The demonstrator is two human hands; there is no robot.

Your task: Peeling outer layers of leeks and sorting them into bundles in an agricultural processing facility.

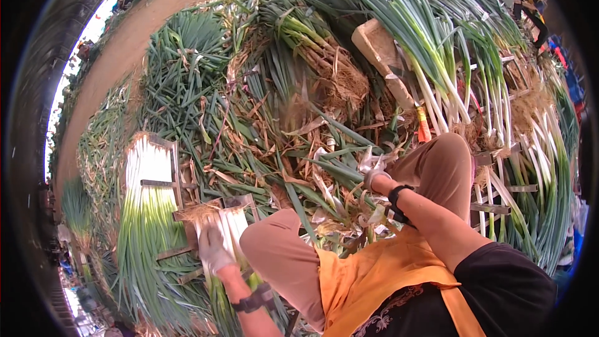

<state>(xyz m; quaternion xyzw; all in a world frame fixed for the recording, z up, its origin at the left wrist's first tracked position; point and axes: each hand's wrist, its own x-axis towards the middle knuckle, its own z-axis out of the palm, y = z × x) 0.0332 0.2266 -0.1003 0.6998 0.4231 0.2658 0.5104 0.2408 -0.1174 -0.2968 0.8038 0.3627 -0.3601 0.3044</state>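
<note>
Onion work: the step in hand looks like laying or evening stalks in the smaller bundle, with leaf stripping beside it; this is a judgement.
Next placement: it would call for a clean stalk, its root end lined up with the others.
Smaller bundle: a partly filled row of white-stemmed, green-leaved long onions [234,228] lies in a grey-brown wooden frame [239,201], just beside the bent left knee and under the left hand.
Left hand: the pale-gloved left hand [214,248] lies over the white stems; whether its fingers close on any, I cannot tell.
Right hand: the pale-gloved right hand [377,178] is by the right knee, near loose green leaves [337,170], well apart from the bundle; its grip is unclear.
Left side: a fuller white-and-green onion bundle [148,171] lies beyond the smaller one.
</note>
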